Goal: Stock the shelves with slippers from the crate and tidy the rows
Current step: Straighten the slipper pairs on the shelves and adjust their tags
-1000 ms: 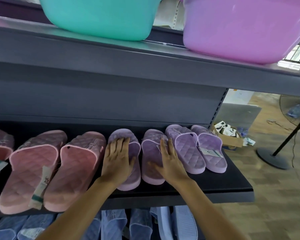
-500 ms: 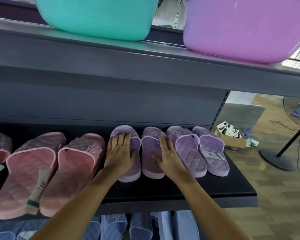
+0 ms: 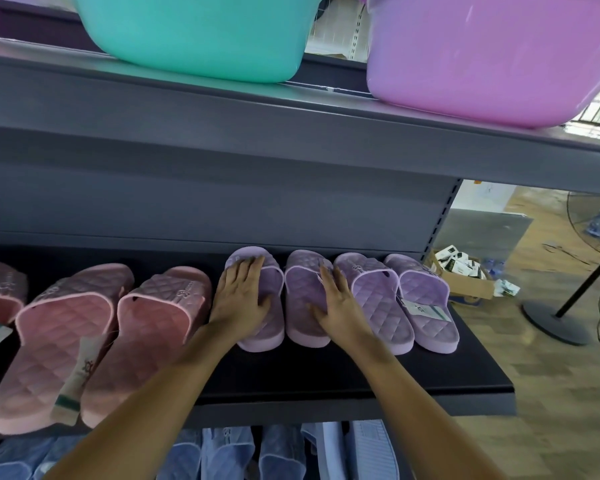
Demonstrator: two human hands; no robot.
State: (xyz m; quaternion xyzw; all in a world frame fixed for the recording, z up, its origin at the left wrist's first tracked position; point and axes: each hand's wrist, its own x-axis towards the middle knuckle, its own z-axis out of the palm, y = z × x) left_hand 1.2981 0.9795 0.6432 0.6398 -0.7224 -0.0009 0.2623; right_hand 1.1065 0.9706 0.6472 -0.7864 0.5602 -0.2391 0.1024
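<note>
Four quilted lilac slippers (image 3: 378,301), seemingly foam

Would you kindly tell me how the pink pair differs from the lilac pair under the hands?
The pink pair lies slanted, heels at the front edge of the shelf; the lilac pair sits straighter and further back. The pink pair is untouched; the lilac pair has the left hand and right hand resting flat on it. Both are quilted, toes rearward.

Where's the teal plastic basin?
Head view, upper left: the teal plastic basin sits on the top grey metal shelf, left of the purple plastic basin.
</note>
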